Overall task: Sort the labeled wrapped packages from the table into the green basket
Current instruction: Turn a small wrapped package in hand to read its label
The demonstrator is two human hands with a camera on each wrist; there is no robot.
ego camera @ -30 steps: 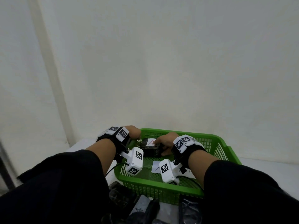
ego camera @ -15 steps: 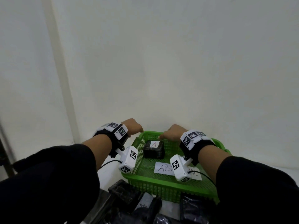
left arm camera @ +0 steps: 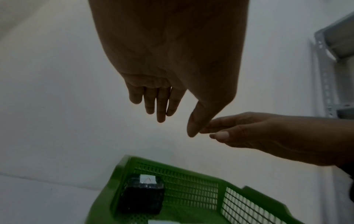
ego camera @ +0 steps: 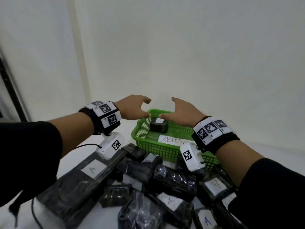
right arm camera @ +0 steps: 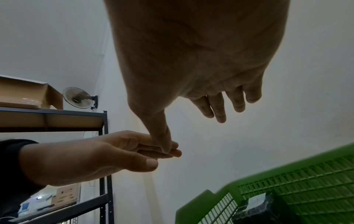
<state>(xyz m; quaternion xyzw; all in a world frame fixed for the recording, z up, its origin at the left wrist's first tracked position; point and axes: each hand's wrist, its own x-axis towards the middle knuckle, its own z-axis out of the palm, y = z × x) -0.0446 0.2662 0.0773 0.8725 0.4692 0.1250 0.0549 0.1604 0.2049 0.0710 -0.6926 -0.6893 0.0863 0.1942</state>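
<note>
Both of your hands have lifted out of the green basket [ego camera: 166, 150] since a second ago, when they were down inside it around the small black package; now they hang above its far end, empty. Your left hand [ego camera: 133, 107] is spread loosely, fingers straight and relaxed, thumb pointing toward the other hand. Your right hand [ego camera: 182, 113] mirrors it, also spread and holding nothing. The two thumbs come close together over the basket, though you cannot tell whether they touch.

Inside the basket sits one small black wrapped package [ego camera: 158, 126] with a white label on top, lying near the far left corner. The left wrist view shows it against the mesh wall. A white paper sign [ego camera: 175, 140] reading "ABNORM…" lies flat on the basket floor, nearer to you than the package and apart from it.

On the desk [ego camera: 72, 156] in front of the basket lies a heap of black wrapped packages [ego camera: 165, 180], several bearing white labels marked "A". A long flat package [ego camera: 82, 179] with an "A" label lies to the left of the heap.
</note>
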